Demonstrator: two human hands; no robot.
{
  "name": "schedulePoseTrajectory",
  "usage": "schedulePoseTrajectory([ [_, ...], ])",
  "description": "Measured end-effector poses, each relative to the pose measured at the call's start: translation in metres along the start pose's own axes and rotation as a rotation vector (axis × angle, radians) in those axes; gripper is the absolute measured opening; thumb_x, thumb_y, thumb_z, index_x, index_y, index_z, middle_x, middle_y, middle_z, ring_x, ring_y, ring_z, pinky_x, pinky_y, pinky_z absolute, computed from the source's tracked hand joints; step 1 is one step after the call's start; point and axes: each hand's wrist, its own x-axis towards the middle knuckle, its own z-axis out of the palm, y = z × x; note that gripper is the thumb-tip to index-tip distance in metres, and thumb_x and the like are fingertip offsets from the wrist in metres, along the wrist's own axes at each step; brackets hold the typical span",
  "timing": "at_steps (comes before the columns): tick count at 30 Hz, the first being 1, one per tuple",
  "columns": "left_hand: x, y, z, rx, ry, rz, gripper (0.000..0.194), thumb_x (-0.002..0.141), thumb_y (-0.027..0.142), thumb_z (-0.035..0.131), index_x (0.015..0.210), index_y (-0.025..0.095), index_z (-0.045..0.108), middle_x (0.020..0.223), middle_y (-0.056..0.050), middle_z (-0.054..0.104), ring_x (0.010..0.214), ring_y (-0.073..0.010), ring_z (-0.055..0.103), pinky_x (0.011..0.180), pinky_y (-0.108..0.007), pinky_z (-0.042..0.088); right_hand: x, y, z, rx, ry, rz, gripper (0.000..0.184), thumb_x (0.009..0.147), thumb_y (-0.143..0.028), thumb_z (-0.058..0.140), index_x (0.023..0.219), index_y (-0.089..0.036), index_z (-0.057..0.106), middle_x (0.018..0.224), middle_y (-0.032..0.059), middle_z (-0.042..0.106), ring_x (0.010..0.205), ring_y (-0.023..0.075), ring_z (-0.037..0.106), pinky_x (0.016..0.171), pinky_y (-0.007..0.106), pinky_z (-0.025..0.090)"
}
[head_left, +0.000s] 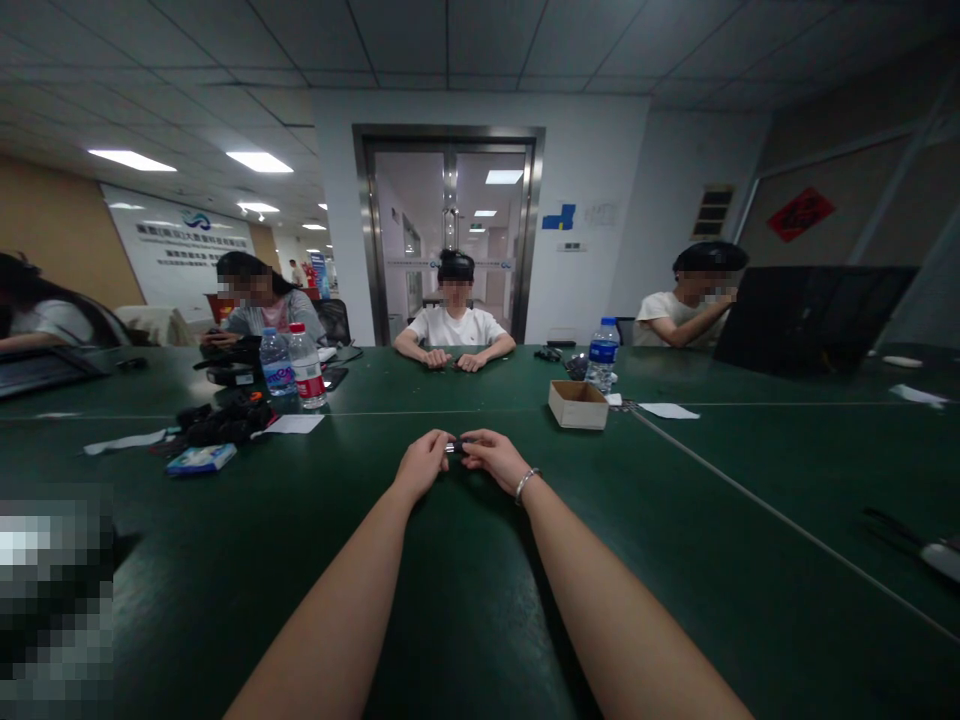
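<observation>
Fingertips of the left hand [425, 463] and right hand [497, 460] pinch a small black-and-silver object [454, 447] between them at the green table [465, 580]; it looks light, stiff, perhaps slick, best held by its ends.

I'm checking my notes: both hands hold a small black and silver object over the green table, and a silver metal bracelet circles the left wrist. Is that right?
No: the head view shows the silver metal bracelet circling the wrist of the right hand, not the left. It and the left hand do hold the small black and silver object over the green table.
</observation>
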Motion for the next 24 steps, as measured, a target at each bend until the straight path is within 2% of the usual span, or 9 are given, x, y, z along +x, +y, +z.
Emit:
schedulePoseTrajectory([
  [2, 0.0003, 0.0003, -0.0003, 0.0, 0.011, -0.001, 0.039, 0.081, 0.046, 0.038, 0.098, 0.018, 0.059, 0.064, 0.0, 0.056, 0.053, -0.0117, 0.049, 0.054, -0.022, 0.038, 0.0005, 0.0005, -0.0007, 0.009, 0.007, 0.004, 0.017, 0.072, -0.004, 0.064, 0.087, -0.01, 0.06, 0.069, 0.0043, 0.063, 0.055, 0.0095, 0.061, 0.05, 0.014, 0.051],
  [5, 0.0007, 0.0014, -0.0003, -0.042, 0.047, 0.026, 0.031, 0.077, 0.036, 0.046, 0.1, 0.019, 0.058, 0.075, -0.001, 0.058, 0.06, -0.0114, 0.052, 0.058, -0.022, 0.04, 0.0013, 0.0007, -0.0011, 0.034, 0.026, 0.011, 0.016, 0.073, -0.003, 0.062, 0.087, -0.01, 0.06, 0.069, 0.004, 0.063, 0.054, 0.0094, 0.061, 0.048, 0.014, 0.05],
  [7, 0.0004, 0.0021, -0.0001, -0.078, 0.058, 0.049, 0.029, 0.075, 0.032, 0.049, 0.1, 0.019, 0.057, 0.075, -0.001, 0.057, 0.062, -0.0114, 0.052, 0.059, -0.022, 0.04, 0.0015, 0.0005, -0.0008, 0.039, 0.032, 0.01, 0.016, 0.073, -0.002, 0.061, 0.087, -0.01, 0.06, 0.068, 0.004, 0.062, 0.053, 0.0094, 0.061, 0.047, 0.014, 0.05],
  [13, -0.0009, 0.0033, 0.0012, -0.089, 0.022, 0.046, 0.037, 0.079, 0.047, 0.043, 0.095, 0.017, 0.059, 0.056, 0.002, 0.051, 0.05, -0.011, 0.047, 0.051, -0.021, 0.037, 0.001, 0.0006, 0.0, 0.051, 0.022, 0.004, 0.016, 0.071, -0.004, 0.064, 0.086, -0.01, 0.06, 0.066, 0.0032, 0.062, 0.052, 0.0094, 0.06, 0.047, 0.014, 0.05],
  [16, -0.0002, 0.0042, 0.0015, -0.106, 0.037, 0.025, 0.039, 0.079, 0.05, 0.044, 0.095, 0.018, 0.059, 0.06, 0.001, 0.053, 0.051, -0.0108, 0.048, 0.05, -0.021, 0.037, 0.001, 0.0005, 0.0002, 0.068, 0.032, 0.003, 0.017, 0.071, -0.004, 0.065, 0.085, -0.011, 0.059, 0.067, 0.0031, 0.062, 0.052, 0.0091, 0.06, 0.046, 0.014, 0.05],
  [20, 0.0001, 0.005, 0.0012, -0.166, 0.083, 0.044, 0.034, 0.073, 0.04, 0.055, 0.1, 0.019, 0.057, 0.076, -0.001, 0.056, 0.057, -0.0099, 0.051, 0.054, -0.021, 0.04, 0.0001, -0.0008, 0.0004, 0.056, 0.041, 0.001, 0.016, 0.071, -0.005, 0.065, 0.086, -0.01, 0.06, 0.066, 0.0037, 0.062, 0.053, 0.01, 0.061, 0.046, 0.014, 0.05],
  [24, -0.0009, 0.0057, 0.0003, -0.186, 0.08, 0.068, 0.033, 0.068, 0.028, 0.058, 0.1, 0.018, 0.056, 0.071, 0.0, 0.054, 0.06, -0.011, 0.052, 0.057, -0.021, 0.042, -0.0016, -0.002, 0.0003, 0.072, 0.028, 0.0, 0.016, 0.072, -0.005, 0.065, 0.086, -0.01, 0.06, 0.069, 0.005, 0.063, 0.054, 0.0098, 0.061, 0.048, 0.014, 0.05],
])
